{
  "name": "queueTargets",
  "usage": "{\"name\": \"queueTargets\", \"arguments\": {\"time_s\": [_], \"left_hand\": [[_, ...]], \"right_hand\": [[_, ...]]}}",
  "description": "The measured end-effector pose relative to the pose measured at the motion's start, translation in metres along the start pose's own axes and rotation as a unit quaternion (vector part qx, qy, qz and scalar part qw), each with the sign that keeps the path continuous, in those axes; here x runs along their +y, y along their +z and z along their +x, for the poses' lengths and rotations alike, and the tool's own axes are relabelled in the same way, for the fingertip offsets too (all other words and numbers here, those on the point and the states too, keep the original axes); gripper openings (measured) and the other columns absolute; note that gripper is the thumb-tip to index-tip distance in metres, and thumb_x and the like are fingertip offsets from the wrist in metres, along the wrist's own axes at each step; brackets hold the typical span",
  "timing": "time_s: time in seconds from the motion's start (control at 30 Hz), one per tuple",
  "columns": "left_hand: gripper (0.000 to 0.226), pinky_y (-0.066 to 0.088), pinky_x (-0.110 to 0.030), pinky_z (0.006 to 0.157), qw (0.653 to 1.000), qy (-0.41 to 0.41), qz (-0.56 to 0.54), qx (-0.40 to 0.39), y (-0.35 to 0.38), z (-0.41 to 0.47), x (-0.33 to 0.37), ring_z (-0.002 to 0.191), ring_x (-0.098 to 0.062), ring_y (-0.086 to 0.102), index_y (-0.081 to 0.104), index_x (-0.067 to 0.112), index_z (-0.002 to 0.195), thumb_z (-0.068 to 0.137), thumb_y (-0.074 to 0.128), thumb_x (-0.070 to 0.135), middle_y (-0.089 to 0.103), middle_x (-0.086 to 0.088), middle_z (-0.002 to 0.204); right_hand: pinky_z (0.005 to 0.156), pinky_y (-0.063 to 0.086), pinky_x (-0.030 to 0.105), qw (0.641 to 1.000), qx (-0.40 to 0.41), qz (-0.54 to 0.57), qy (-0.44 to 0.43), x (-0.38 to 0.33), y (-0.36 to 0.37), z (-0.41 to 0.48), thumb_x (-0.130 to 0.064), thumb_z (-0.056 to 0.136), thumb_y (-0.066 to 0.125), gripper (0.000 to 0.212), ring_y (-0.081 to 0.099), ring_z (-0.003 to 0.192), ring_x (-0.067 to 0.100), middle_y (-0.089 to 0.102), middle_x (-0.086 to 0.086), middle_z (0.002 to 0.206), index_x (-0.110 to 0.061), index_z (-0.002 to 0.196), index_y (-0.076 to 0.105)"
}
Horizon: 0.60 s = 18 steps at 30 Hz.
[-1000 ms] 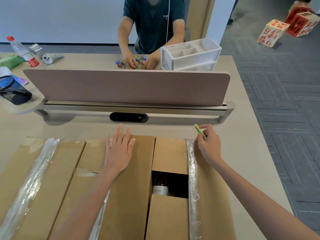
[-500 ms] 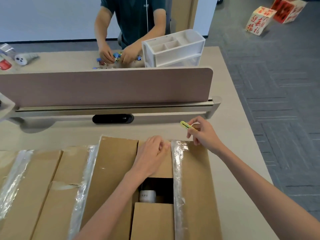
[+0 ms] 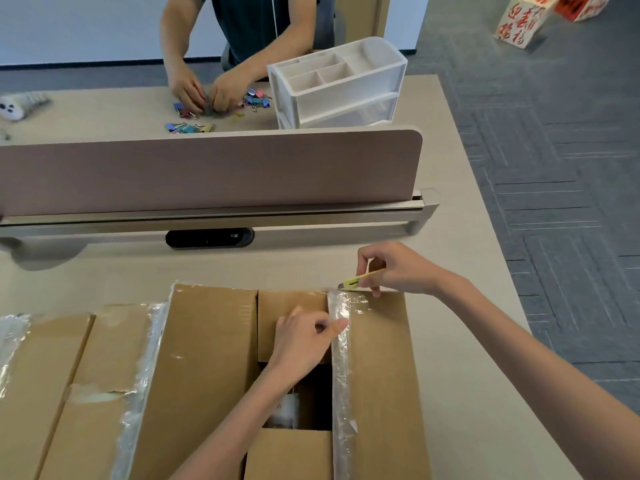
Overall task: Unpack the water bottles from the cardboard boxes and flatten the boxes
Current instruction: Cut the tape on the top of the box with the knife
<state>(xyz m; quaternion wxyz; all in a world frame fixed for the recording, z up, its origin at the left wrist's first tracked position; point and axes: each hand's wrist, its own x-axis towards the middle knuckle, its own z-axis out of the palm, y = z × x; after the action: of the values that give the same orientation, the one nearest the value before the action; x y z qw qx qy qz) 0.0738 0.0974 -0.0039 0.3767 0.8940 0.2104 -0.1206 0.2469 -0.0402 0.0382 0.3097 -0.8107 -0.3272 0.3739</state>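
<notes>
The cardboard box [image 3: 207, 368] sat at six o'clock on the tabletop [image 3: 467, 393]. Left hand [image 3: 304, 341] fingers pinched its tape strip [image 3: 341, 344]; right hand [image 3: 398, 268], at one o'clock, gripped a yellow cutter [image 3: 356, 280].

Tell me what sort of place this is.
Most likely an office: shared desks split by a divider panel, grey carpet tiles, and a white desk organiser beside binder clips.

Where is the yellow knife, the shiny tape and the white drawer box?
yellow knife [image 3: 356, 280], head view, on its yellow body.
shiny tape [image 3: 341, 358], head view, mid strip.
white drawer box [image 3: 349, 95], head view, front wall.
</notes>
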Motion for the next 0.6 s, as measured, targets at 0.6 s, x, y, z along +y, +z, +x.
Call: {"name": "queueTargets", "arguments": {"time_s": [0.6], "left_hand": [[0.04,0.017,-0.029,0.091,0.994,-0.013,-0.05,-0.099,-0.007,0.001,0.0,0.113,-0.013,0.04,0.046,0.018,0.07,0.098,0.048,0.047,0.056,0.013,0.089]], "right_hand": [[0.059,0.037,0.026,0.995,-0.04,-0.086,-0.018,-0.022,-0.004,0.015,-0.017,0.084,0.072,0.015,0.055,0.054,0.001,0.067,-0.004,0.055,-0.014,0.072,0.063]]}}
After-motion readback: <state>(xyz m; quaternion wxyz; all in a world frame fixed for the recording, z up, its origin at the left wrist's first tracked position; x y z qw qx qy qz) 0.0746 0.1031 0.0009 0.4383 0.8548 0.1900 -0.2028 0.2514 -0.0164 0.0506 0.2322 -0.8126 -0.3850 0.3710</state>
